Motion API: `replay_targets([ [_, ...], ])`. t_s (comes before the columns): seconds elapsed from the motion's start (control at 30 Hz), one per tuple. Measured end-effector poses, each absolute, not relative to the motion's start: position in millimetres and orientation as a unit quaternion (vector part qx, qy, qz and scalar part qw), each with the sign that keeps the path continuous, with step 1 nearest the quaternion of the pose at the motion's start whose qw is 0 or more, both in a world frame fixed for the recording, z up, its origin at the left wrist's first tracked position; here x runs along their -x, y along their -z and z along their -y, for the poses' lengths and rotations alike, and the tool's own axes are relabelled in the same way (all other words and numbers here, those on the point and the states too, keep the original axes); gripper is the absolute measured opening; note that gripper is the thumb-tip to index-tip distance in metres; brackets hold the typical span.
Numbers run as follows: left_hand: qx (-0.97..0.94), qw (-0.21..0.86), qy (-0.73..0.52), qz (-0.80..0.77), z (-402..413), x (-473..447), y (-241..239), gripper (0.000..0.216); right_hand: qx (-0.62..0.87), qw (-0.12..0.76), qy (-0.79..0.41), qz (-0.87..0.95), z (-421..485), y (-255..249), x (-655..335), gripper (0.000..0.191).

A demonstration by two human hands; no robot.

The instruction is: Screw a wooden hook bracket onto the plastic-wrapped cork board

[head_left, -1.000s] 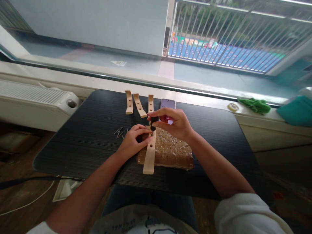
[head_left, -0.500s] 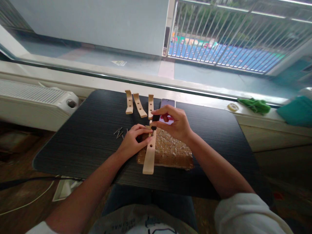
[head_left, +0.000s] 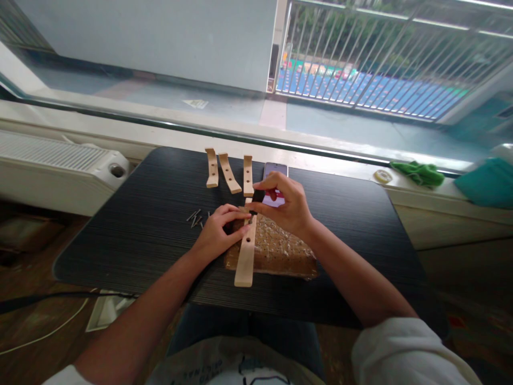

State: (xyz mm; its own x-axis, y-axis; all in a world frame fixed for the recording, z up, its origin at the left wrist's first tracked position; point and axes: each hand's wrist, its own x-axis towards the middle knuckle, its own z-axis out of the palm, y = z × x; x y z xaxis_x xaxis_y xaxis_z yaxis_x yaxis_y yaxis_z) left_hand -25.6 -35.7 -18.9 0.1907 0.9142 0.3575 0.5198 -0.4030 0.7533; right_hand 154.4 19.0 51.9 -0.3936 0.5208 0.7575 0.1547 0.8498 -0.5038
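1. The right hand (head_left: 289,206) has slid a little toward 12 o'clock over the last second. Its fingers are curled closed around a small dark tool (head_left: 256,199), which now leans over more than it did a second ago, its tip down at the far end of the wooden strip (head_left: 247,247).
2. The left hand (head_left: 218,231) has not shifted. Its thumb and first fingers are pinched together at the far end of the strip, just beside the tool's tip. Whether they hold a nail there I cannot tell; it is too small and hidden by the fingers.
3. The strip itself has stayed put. It lies on the brown pad (head_left: 280,248), running from 12 to 6 o'clock, with its near end overhanging the pad onto the dark table (head_left: 132,235). One hole shows in it just below the left hand.
4. My reading: the small tilt and shift of the tool looks like work going on at the strip's far hole, with nothing released or set down.
5. Loose nails (head_left: 195,217) lie on the table at 9 o'clock of the left hand, close to it.
6. Three more wooden pieces (head_left: 227,172) sit at 12 o'clock of the hands, apart from them, with a phone (head_left: 275,171) just to their right, partly covered by the right hand.
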Motion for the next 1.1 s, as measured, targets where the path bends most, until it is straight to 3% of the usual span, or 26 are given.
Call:
replay_targets([
  [0.53,-0.735,0.242,-0.407,-0.486,35.5,25.1,17.6,0.021,0.227,0.519,-0.129,0.814,-14.4,-49.8,-153.1,0.021],
  [0.77,-0.733,0.245,-0.400,-0.494,35.4,25.1,16.9,0.021,0.186,0.525,-0.128,0.820,-18.4,-49.6,-154.0,0.012],
  [1.1,-0.729,0.258,-0.390,-0.500,35.7,25.0,13.2,0.020,0.137,0.431,-0.202,0.869,-21.6,-59.3,-166.2,0.022],
])
